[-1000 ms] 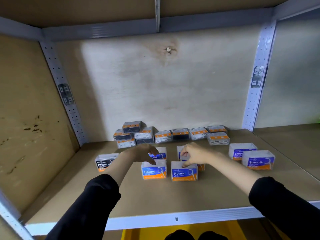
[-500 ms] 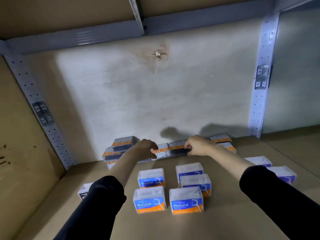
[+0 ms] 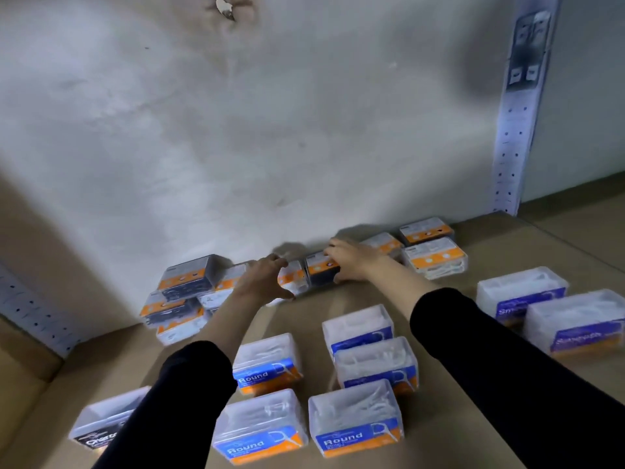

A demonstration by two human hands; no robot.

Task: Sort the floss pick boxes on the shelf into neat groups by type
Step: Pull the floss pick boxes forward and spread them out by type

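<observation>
Small flat boxes with orange bands line the back wall of the shelf (image 3: 304,311). My left hand (image 3: 267,279) curls round a white one (image 3: 293,278). My right hand (image 3: 351,262) grips the dark one (image 3: 319,273) beside it, fingers on top and thumb in front. More of them are piled at the back left (image 3: 187,277) and lie at the back right (image 3: 436,257). In front stand several blue-labelled Round boxes (image 3: 355,419), two Smooth boxes (image 3: 575,324) on the right and a black Charcoal box (image 3: 101,426) at the front left.
The pale back panel (image 3: 304,130) rises right behind the back row. A perforated metal upright (image 3: 515,130) stands at the back right, and another (image 3: 30,309) at the left. Bare shelf board shows between the Round group and the Smooth boxes.
Both hands left the Round boxes at the front and reached to the back row, where each now holds a small box. The view has moved in closer and lower.
</observation>
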